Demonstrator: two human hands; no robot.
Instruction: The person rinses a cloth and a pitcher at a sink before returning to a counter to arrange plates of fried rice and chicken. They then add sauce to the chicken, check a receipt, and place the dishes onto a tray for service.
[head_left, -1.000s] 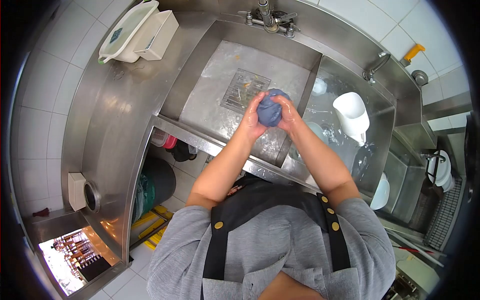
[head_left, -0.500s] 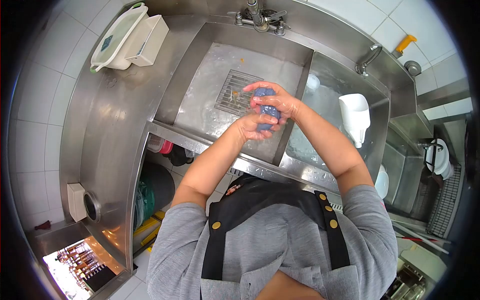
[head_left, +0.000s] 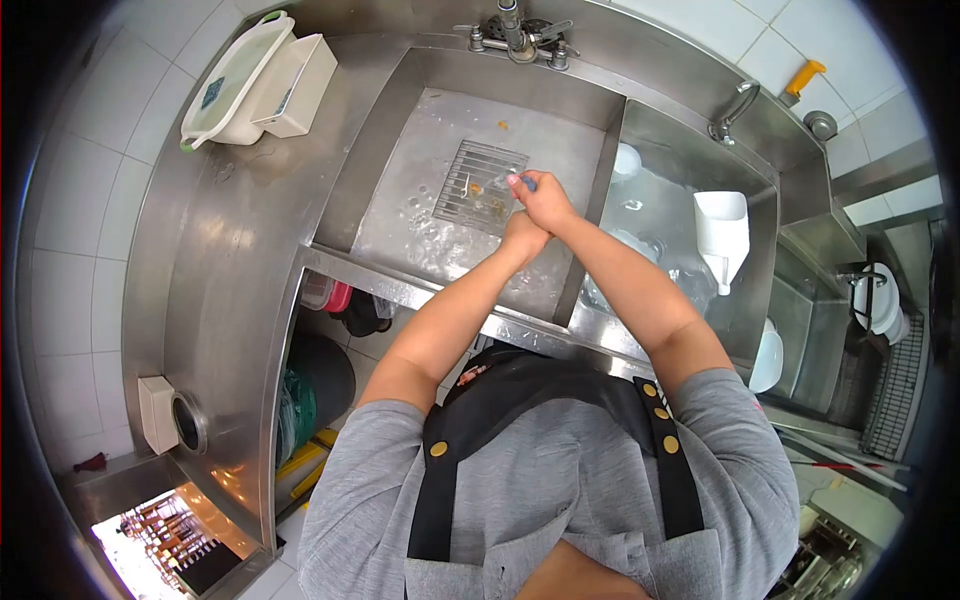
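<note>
Currently blue cloth is clenched in right hand, left hand pressed underneath, grip unclear; wringing best kept over drain grate.

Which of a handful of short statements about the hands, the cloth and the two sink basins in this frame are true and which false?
1. Both hands are over the basin with the drain grate. True.
2. The blue cloth lies spread flat on the counter. False: only a small bit of it shows, squeezed inside the right hand.
3. The left hand sits against the right hand, just below it. True.
4. The white jug stands on the counter by the wall. False: it is in the neighbouring basin, on the right.
5. White containers rest on the counter at the upper left. True.
6. The left hand holds a plate. False: no plate is in either hand.
</note>
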